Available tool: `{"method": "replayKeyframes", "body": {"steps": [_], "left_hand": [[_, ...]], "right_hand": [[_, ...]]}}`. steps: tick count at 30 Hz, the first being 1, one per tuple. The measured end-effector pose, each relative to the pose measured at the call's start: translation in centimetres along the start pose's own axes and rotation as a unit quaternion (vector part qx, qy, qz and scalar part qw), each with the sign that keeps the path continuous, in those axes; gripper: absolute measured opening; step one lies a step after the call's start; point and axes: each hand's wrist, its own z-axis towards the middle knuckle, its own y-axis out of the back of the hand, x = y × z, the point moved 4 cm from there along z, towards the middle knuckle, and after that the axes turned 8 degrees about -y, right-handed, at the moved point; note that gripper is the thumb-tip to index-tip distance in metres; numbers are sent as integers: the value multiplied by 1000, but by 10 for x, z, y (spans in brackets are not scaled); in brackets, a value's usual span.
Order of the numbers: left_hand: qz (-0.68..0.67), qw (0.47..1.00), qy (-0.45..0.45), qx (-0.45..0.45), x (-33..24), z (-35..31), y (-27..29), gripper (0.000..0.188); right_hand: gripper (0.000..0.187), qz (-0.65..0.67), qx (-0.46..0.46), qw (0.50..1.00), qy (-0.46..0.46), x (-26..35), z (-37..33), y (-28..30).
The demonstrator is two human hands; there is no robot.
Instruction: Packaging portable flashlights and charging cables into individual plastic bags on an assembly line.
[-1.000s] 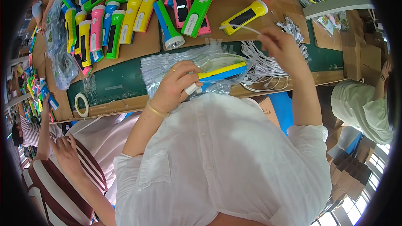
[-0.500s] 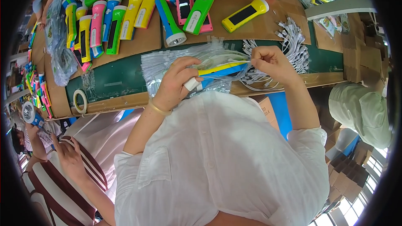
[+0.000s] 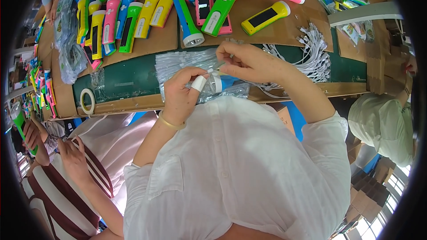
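In front of my chest a blue flashlight with a clear lens end (image 3: 216,83) lies low over the table edge, in what looks like clear plastic wrapping. My left hand (image 3: 181,95) is closed at its lens end, thumb and fingers pinching the plastic bag; one finger wears a white wrap (image 3: 199,83). From the right, my right hand (image 3: 251,62) reaches across above the flashlight. Its fingertips are pinched together beside the left fingers, at the bag's edge, and it hides most of the flashlight's body. Under both hands spreads a stack of clear plastic bags (image 3: 168,64).
Many colourful flashlights (image 3: 222,9) lie on cardboard beyond the green tabletop (image 3: 133,73). White cables (image 3: 311,58) are bunched at right. A tape roll (image 3: 87,101) stands at the left edge. A co-worker's hand (image 3: 74,158) is at left; another person sits at right.
My right hand has moved left from the flashlight's far end to beside my left fingers. The flashlight has turned, showing its lens end. At left, a co-worker's blue flashlight has given way to a green one.
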Motion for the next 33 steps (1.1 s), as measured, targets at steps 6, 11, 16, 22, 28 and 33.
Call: {"method": "replayKeyframes", "body": {"steps": [6,11,16,22,28,33], "left_hand": [[-36,999,-27,-10,0,1,-4,14],[-98,994,10,-40,16,-7,7,13],[-59,994,81,-33,32,1,11,14],[277,955,-80,62,42,19,14,18],[262,962,-47,57,52,7,12,23],[321,941,-96,49,48,6,-3,27]], "right_hand": [[18,-122,-74,974,174,9,6,-18],[16,-185,-142,967,101,-21,-34,24],[14,-181,-159,971,4,-48,-64,57],[36,-193,-534,821,-58,-79,-99,244],[50,-113,-691,705,-114,-96,-154,381],[28,-67,-422,900,-88,-48,-37,166]]}}
